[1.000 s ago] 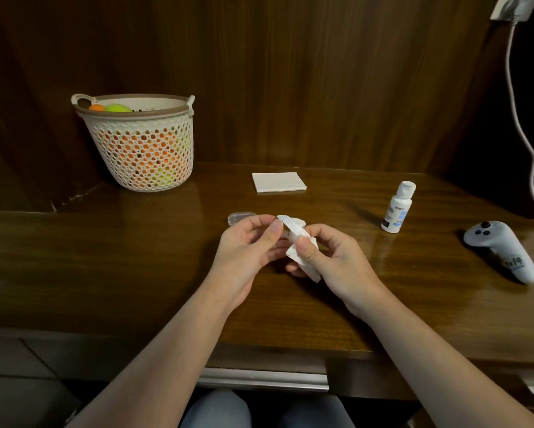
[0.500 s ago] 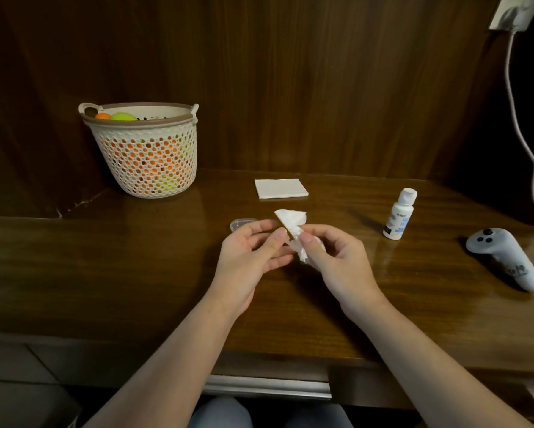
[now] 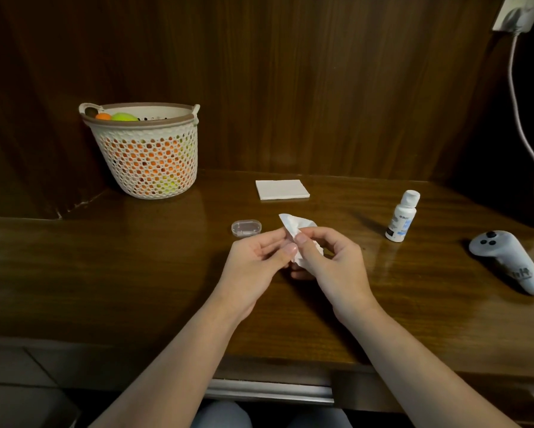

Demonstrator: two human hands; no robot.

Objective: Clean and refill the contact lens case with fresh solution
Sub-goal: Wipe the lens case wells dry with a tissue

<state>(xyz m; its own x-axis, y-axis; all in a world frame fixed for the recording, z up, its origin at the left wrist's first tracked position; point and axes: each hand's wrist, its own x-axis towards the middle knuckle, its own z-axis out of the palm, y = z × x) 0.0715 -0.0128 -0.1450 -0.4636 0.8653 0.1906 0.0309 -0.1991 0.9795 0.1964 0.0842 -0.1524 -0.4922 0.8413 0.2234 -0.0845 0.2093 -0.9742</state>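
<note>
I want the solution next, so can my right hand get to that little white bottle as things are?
Probably not yet: the right hand grips the tissue. The path to the bottle looks free.

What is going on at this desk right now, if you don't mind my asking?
A person is working a crumpled white tissue between the left hand and right hand, apparently wiping something small hidden inside it. A clear plastic case lies beyond the left hand, and the solution bottle stands capped on the right.
</note>
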